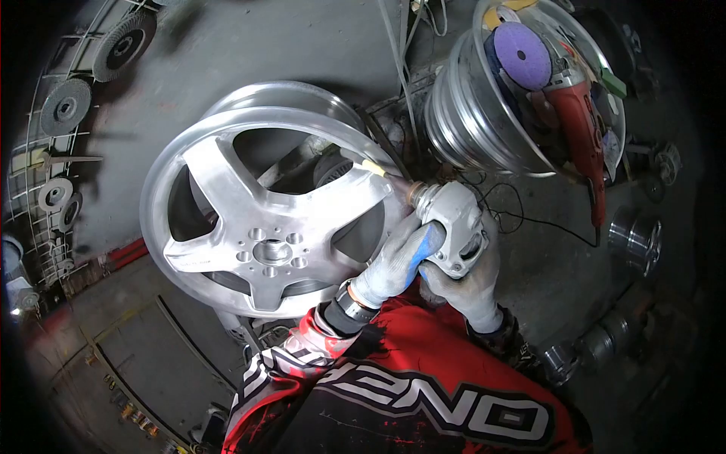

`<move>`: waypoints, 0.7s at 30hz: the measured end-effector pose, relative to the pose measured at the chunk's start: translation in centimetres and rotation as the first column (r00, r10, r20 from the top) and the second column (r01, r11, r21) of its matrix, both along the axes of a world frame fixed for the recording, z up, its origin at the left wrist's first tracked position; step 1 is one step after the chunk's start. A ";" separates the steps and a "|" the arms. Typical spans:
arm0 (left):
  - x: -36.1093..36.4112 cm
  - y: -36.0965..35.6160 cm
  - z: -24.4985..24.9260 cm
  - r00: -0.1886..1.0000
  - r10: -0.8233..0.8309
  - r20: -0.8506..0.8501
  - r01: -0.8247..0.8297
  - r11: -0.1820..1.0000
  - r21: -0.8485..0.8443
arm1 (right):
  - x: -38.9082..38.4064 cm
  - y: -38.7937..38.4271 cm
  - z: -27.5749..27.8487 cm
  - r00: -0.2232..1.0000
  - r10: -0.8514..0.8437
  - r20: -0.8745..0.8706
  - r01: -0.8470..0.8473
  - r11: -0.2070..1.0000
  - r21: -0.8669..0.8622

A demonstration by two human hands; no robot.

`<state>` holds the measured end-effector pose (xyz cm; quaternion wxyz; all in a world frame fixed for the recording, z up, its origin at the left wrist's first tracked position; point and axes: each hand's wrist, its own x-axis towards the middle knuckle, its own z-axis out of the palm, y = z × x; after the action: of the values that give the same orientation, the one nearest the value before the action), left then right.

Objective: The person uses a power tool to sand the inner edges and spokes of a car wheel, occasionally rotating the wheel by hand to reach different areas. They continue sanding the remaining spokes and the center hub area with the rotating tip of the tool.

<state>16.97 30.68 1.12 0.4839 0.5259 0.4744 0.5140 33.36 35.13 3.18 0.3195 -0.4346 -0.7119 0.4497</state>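
Both gloved hands are closed around a grey power grinder (454,219), held in front of my chest. My left hand (397,261) grips its near left side, the blue patch of the glove against the casing. From the right, my right hand (473,284) wraps the body, its thumb near the lower end. The grinder's spindle points left to a yellow abrasive tip (373,167), which is at the outer end of a spoke on a silver alloy wheel (227,178). The wheel lies tilted face-up, showing wide spokes and a hub with bolt holes. My left wrist wears a watch (354,304).
At the upper right, another wheel rim (461,113) holds a red angle grinder (576,125) and a purple disc (522,55). A cord (556,221) runs across the floor. On the left, a wire rack (34,163) carries several abrasive discs. More metal wheels (635,240) stand at the right.
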 end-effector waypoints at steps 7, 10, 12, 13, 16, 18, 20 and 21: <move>1.2 -0.9 0.7 0.907 0.068 0.415 0.071 0.947 -0.312 | 0.5 -1.3 0.1 0.997 0.030 0.067 -0.031 0.999 0.016; 1.0 -0.7 1.7 0.902 0.068 0.426 0.057 0.960 -0.275 | 0.7 -1.7 0.4 0.999 0.029 0.041 -0.028 0.999 -0.042; 1.2 -1.6 0.0 0.975 0.008 0.223 0.041 0.976 -0.213 | 0.8 -1.8 -0.1 0.999 0.019 -0.029 -0.023 0.988 -0.154; 1.2 -1.6 -0.6 0.975 0.011 0.220 0.037 0.976 -0.214 | 0.8 -1.9 -0.3 0.999 0.022 -0.032 -0.027 0.988 -0.155; 1.3 -1.3 -1.4 0.963 0.085 -0.256 -0.037 0.982 0.187 | 0.8 -1.5 0.0 0.999 -0.035 0.029 0.037 0.997 -0.072; 1.2 -1.2 -1.1 0.958 0.053 -0.281 -0.004 0.985 0.171 | 1.2 -1.4 0.4 0.999 -0.012 0.046 0.014 0.999 -0.053; 1.2 -1.3 -1.0 0.951 0.020 -0.307 0.029 0.987 0.157 | 1.4 -1.4 0.4 0.998 0.010 0.059 -0.009 0.999 -0.031; 1.2 -1.5 -1.3 0.955 0.041 -0.293 0.011 0.985 0.173 | 1.6 -1.5 0.2 0.993 0.034 0.112 -0.037 0.999 0.023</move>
<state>18.22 29.17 -0.15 0.3564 0.6330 0.4991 0.4725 34.97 33.66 3.42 0.2767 -0.4421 -0.7419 0.4214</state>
